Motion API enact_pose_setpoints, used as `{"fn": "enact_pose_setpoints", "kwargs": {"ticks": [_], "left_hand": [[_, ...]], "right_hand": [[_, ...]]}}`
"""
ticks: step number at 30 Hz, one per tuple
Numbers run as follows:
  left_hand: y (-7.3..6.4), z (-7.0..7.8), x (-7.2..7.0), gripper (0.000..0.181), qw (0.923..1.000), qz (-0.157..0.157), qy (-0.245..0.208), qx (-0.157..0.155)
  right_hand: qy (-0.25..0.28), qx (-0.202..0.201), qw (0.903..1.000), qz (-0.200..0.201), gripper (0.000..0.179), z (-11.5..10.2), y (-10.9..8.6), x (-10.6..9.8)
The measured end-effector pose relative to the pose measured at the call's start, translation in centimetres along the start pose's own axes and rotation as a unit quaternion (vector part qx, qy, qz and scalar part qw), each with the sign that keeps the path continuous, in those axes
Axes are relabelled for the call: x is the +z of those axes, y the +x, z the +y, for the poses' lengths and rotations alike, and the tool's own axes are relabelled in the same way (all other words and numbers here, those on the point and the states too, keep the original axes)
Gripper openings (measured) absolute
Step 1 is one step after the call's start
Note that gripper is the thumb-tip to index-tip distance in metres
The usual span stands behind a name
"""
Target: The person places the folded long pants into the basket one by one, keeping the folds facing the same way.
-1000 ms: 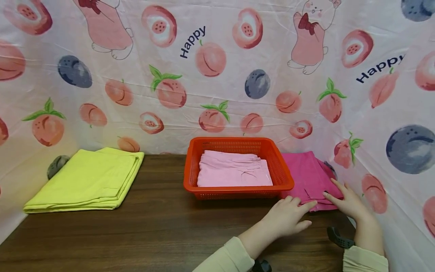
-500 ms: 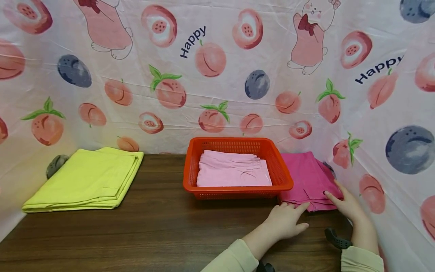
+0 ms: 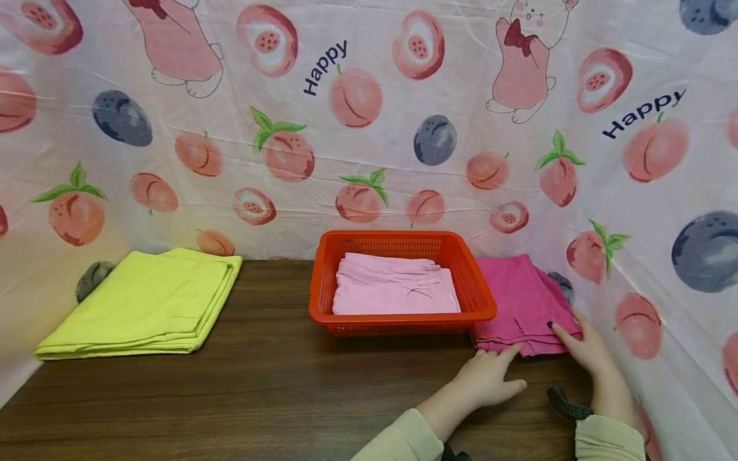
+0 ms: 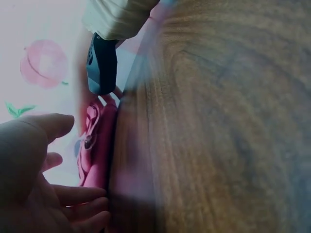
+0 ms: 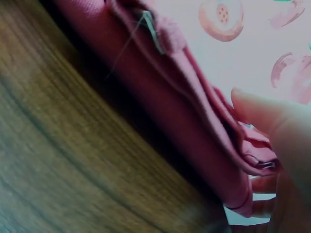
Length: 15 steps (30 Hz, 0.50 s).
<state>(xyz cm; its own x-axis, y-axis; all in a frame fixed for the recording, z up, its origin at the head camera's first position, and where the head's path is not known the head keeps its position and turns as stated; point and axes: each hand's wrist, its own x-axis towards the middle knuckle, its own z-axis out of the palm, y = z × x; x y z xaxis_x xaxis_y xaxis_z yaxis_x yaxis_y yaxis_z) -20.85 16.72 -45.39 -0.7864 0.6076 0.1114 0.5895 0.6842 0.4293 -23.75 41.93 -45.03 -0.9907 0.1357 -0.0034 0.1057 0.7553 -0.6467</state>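
A folded magenta garment (image 3: pixel 516 294) lies at the table's right side, against the basket. My left hand (image 3: pixel 484 379) is at its near left corner, fingertips touching the front edge and thumb held apart. At the right side is my right hand (image 3: pixel 592 351), its thumb over the top and its other fingers along the side edge. In the left wrist view, the layered edge of the magenta garment (image 4: pixel 99 155) shows a button-like spot. The right wrist view shows fingers (image 5: pixel 262 183) against the garment's end and a loose thread on its edge.
An orange-red plastic basket (image 3: pixel 403 324) holds a folded light pink garment (image 3: pixel 398 288). At the far left lies a folded yellow cloth (image 3: pixel 144 301). The brown wooden table (image 3: pixel 259 397) is bounded by a fruit-printed curtain (image 3: pixel 375 147) behind and at both sides.
My left hand has lowered slightly from the top to the garment's front edge. My right hand has shifted a little leftward, closer along the garment's side. The garment has barely moved.
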Motion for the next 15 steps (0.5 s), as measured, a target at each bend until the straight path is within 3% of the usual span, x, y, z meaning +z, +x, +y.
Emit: {"fn": "enact_pose_setpoints", "kwargs": {"ticks": [5, 9, 12, 15], "left_hand": [[0.1, -0.05, 0.39, 0.063, 0.9993, 0.003, -0.033, -0.017], [0.2, 0.21, 0.58, 0.064, 0.9953, -0.006, -0.09, -0.035], [0.31, 0.36, 0.75, 0.066, 0.984, -0.013, -0.169, -0.055], [0.54, 0.24, 1.0, 0.067, 0.9598, -0.013, -0.269, -0.079]], "right_hand": [[0.016, 0.003, 0.9995, 0.025, 0.084, 0.49, 0.13, 0.62], [0.028, 0.015, 0.9988, 0.036, 0.086, 0.6, 0.16, 0.94], [0.035, 0.023, 0.9986, 0.032, 0.087, 0.52, 0.13, 0.98], [0.042, 0.047, 0.9974, 0.034, 0.089, 0.44, 0.2, 1.03]]}}
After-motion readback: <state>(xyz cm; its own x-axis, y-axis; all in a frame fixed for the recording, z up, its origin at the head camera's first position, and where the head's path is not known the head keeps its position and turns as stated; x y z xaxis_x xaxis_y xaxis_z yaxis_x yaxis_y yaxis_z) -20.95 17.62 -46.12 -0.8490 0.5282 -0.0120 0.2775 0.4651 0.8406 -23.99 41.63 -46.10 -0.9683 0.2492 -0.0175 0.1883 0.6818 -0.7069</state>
